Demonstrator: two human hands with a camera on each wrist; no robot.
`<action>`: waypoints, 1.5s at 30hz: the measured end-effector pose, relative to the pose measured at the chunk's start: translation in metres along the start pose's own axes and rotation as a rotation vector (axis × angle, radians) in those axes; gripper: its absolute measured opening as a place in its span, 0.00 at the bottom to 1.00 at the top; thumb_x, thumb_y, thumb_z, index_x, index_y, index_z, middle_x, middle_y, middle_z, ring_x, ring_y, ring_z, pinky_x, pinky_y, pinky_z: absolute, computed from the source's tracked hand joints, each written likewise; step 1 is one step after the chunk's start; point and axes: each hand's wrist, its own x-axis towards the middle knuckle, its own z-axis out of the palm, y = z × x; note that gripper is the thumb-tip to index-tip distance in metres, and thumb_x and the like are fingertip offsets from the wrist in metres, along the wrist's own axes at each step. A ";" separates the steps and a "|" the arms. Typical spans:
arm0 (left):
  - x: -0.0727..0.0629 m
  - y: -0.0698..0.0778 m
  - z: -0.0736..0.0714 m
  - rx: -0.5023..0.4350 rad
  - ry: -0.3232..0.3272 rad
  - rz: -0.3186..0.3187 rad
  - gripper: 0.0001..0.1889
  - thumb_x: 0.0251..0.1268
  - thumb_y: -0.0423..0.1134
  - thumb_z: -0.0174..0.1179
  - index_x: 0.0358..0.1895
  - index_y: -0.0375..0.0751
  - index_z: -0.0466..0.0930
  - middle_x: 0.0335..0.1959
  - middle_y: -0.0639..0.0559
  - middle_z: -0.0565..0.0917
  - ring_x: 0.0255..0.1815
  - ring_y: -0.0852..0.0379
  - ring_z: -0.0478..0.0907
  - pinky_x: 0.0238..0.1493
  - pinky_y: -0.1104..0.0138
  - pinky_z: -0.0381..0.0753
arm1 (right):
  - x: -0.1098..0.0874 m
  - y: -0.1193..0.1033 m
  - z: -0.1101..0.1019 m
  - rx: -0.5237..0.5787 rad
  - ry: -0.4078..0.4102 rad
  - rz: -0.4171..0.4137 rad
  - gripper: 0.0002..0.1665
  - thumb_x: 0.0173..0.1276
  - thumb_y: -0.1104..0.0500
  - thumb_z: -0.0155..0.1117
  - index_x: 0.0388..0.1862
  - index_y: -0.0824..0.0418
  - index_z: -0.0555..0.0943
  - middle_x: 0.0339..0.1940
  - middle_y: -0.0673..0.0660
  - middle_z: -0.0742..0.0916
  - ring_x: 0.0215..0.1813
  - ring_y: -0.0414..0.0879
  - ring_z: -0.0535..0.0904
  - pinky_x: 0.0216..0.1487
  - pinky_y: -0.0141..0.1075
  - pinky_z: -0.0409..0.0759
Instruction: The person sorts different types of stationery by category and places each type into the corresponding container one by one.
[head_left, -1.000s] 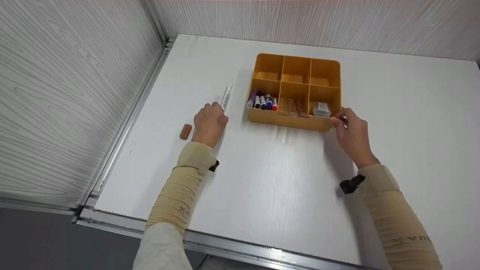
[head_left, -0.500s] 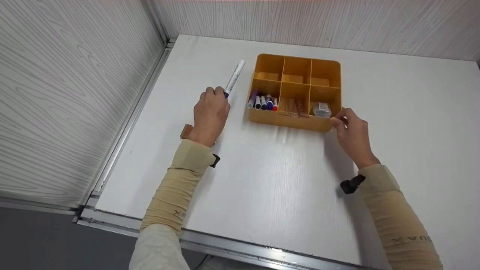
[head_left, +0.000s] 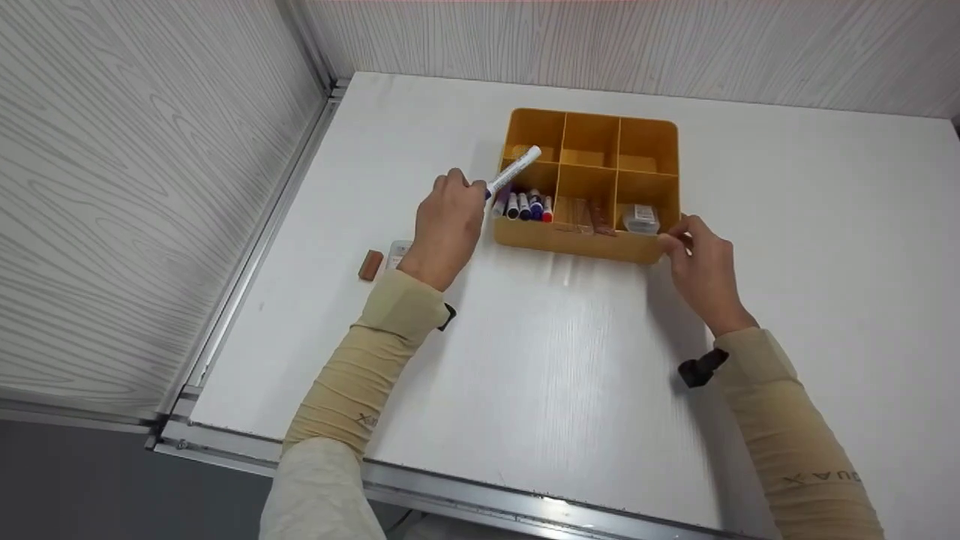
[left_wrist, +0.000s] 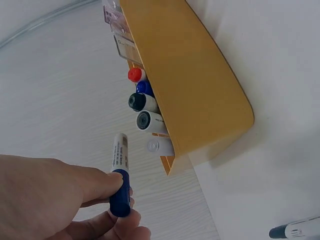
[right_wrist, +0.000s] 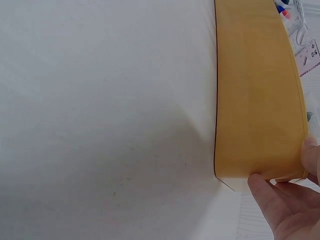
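My left hand point(head_left: 450, 225) pinches a white marker point(head_left: 517, 169) by its blue-capped end. The white end points up and right, over the front-left compartment in the head view. Below it, the orange-yellow organizer box point(head_left: 570, 246) has several compartments. Front left, several capped markers point(head_left: 525, 206) lean together, with purple, dark, blue and red among their colours. Clear and brownish flat pieces point(head_left: 585, 216) stand in the front middle, and a small clear case point(head_left: 642, 218) lies front right. My right hand point(head_left: 703, 266) grips the box's front-right corner, thumb at the rim and fingers against the outside wall.
A brown block point(head_left: 370, 265) lies on the white table point(head_left: 525, 360) left of my left wrist. Beside it a small clear case point(head_left: 398, 253) is partly hidden. Another dark-capped marker point(left_wrist: 300, 229) lies on the table. Panels rise at the left and back.
My left hand has lifted the marker off the table and carried it right, to the box. The case under my left wrist has come into view. My right hand stays at the corner.
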 end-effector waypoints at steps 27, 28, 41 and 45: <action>0.029 0.034 0.013 0.048 -0.182 -0.037 0.14 0.73 0.34 0.56 0.55 0.32 0.82 0.48 0.36 0.82 0.50 0.47 0.82 0.53 0.61 0.85 | 0.001 -0.001 0.001 0.017 -0.020 0.038 0.14 0.74 0.56 0.59 0.44 0.68 0.74 0.52 0.69 0.85 0.62 0.61 0.80 0.62 0.52 0.78; 0.030 0.034 0.014 0.050 -0.176 -0.040 0.14 0.74 0.35 0.55 0.55 0.32 0.82 0.48 0.36 0.82 0.49 0.47 0.82 0.52 0.61 0.85 | 0.001 0.000 0.002 0.015 -0.016 0.027 0.14 0.74 0.57 0.59 0.44 0.68 0.74 0.50 0.69 0.85 0.61 0.62 0.80 0.62 0.52 0.78; 0.030 0.028 0.021 0.090 -0.195 -0.055 0.21 0.77 0.49 0.50 0.56 0.36 0.83 0.49 0.40 0.80 0.48 0.48 0.76 0.52 0.62 0.84 | 0.001 0.000 0.001 0.005 -0.005 0.013 0.16 0.73 0.55 0.59 0.43 0.70 0.74 0.45 0.68 0.86 0.60 0.62 0.81 0.62 0.51 0.78; 0.026 0.024 0.021 0.040 -0.174 -0.052 0.23 0.77 0.51 0.49 0.59 0.37 0.80 0.49 0.40 0.79 0.48 0.47 0.76 0.52 0.61 0.84 | 0.001 0.000 0.001 0.006 -0.010 0.019 0.16 0.73 0.55 0.59 0.44 0.69 0.74 0.46 0.67 0.86 0.60 0.60 0.82 0.62 0.50 0.79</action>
